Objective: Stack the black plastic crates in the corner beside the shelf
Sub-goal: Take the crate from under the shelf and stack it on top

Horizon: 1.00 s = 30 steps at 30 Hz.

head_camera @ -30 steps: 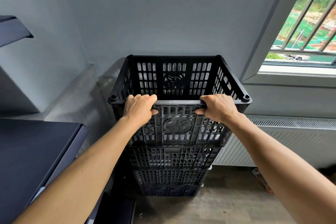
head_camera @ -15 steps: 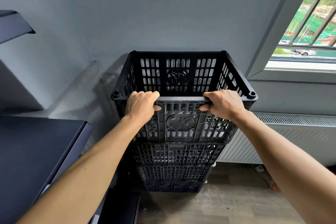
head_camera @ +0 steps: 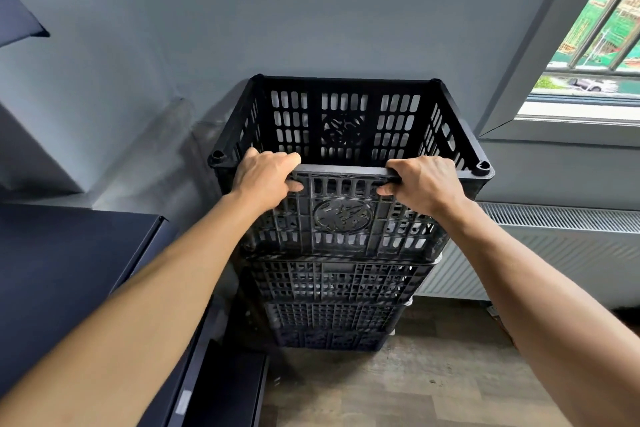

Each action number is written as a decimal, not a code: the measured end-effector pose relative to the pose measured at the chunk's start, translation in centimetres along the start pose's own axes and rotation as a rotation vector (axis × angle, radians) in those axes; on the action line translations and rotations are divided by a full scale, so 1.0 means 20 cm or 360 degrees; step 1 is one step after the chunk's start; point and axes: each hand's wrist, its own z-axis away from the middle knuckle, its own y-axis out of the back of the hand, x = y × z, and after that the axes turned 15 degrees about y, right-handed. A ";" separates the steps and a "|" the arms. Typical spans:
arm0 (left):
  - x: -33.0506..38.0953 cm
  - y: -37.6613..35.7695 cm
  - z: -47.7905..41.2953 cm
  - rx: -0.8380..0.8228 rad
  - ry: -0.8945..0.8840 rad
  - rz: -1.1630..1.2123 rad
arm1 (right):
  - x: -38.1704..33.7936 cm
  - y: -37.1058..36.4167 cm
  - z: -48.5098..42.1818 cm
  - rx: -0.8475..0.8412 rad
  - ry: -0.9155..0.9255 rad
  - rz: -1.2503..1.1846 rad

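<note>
Crate [head_camera: 343,211] atop stack [head_camera: 332,291] unmoved over last second; left hand [head_camera: 265,177], right hand [head_camera: 424,184] still grip its near rim; placement looks done, release next.

We see a gray wall [head_camera: 311,10], a brown wood floor [head_camera: 433,385] and a dark shelf [head_camera: 62,270] on the left. Daylight comes through a barred window [head_camera: 595,45] on the right, above a white radiator [head_camera: 571,246].

Matt black plastic crate [head_camera: 346,218] (slotted walls), dark matt shelf [head_camera: 62,253], wood-grain floor [head_camera: 415,385], smooth painted wall [head_camera: 311,10]
</note>
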 end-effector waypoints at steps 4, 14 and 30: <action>0.00 -0.02 0.02 0.0027 -0.0035 0.0011 | 0.01 0.00 0.02 0.0007 0.0030 0.0027; 0.05 0.00 0.11 0.0034 -0.0082 0.0091 | -0.01 0.03 0.15 -0.0028 0.0031 0.0015; 0.14 -0.01 0.25 0.0210 -0.0102 0.0098 | -0.01 0.06 0.26 -0.0046 0.0005 -0.0078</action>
